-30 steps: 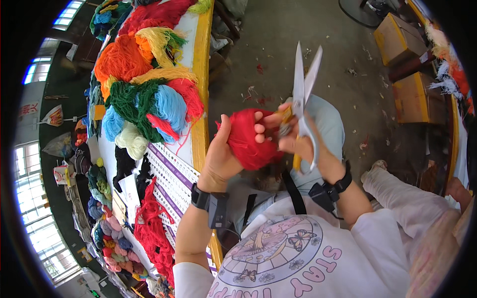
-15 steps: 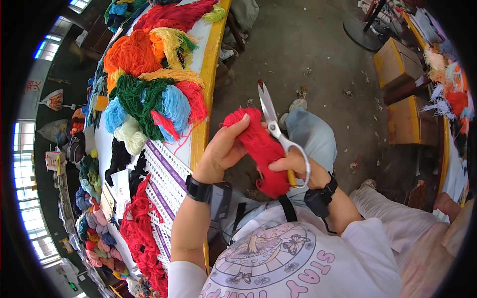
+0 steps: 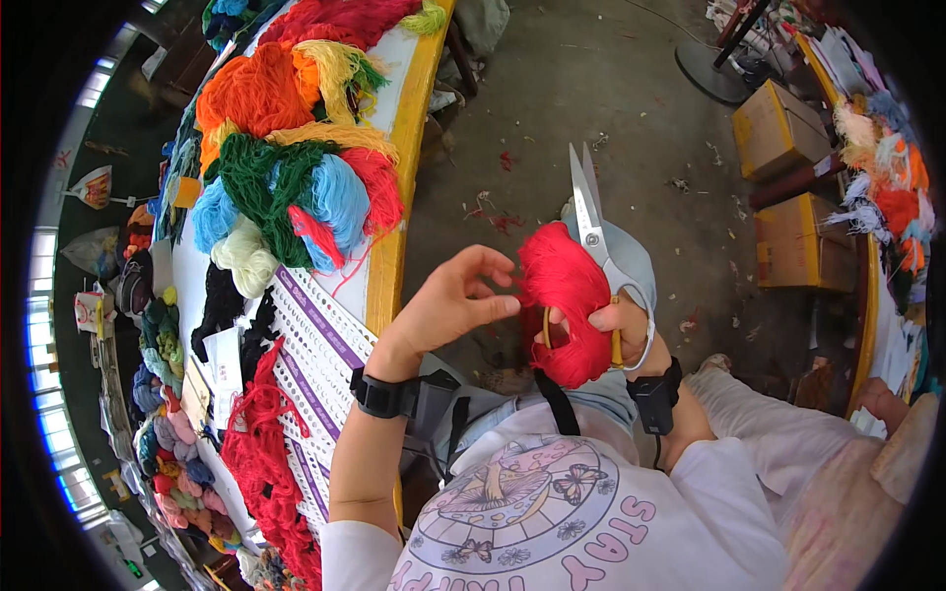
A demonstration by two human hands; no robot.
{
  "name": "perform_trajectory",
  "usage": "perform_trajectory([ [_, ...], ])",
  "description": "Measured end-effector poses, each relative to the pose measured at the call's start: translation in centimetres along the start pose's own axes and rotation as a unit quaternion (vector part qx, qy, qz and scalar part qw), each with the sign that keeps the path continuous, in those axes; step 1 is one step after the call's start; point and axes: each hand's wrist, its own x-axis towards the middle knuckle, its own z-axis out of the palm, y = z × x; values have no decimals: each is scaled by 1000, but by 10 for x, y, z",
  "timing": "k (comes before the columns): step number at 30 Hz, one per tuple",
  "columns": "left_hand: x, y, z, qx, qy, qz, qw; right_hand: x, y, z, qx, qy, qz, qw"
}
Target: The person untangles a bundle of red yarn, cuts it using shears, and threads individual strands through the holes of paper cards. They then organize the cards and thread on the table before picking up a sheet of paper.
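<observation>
My right hand [image 3: 621,320] is closed round a skein of red yarn [image 3: 567,271] and a pair of scissors [image 3: 591,236] with white and yellow handles. The blades point away from me, their tips slightly parted. A gap opens in the skein's near half, where a fingertip and part of a yellow handle show through. Just left of the yarn, my left hand [image 3: 463,295] is empty, fingers bent and apart, its fingertips very near the strands. Whether they touch a thread is too fine to see.
At left, a yellow-edged table [image 3: 414,128] bears heaps of coloured yarn [image 3: 256,89], a purple-striped printed chart [image 3: 325,345] and tangled red yarn [image 3: 266,473]. Cardboard boxes [image 3: 803,241] stand at right. Red scraps [image 3: 506,161] lie on the floor. Another person's leg [image 3: 769,424] is at lower right.
My left hand has let go of the red skein and opened. My right hand has carried skein and scissors to the right, the blades turning more upright. Red scraps now show on the floor beyond.
</observation>
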Motion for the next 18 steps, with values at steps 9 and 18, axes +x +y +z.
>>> perform_trajectory([
  [9, 12, -17, 12, 76, 93, -5, 993, 9, 18, -27, 223, -133, -49, 965],
  [18, 11, -24, -63, 469, 419, 89, 772, 0, -9, -36, 269, -132, -129, 945],
])
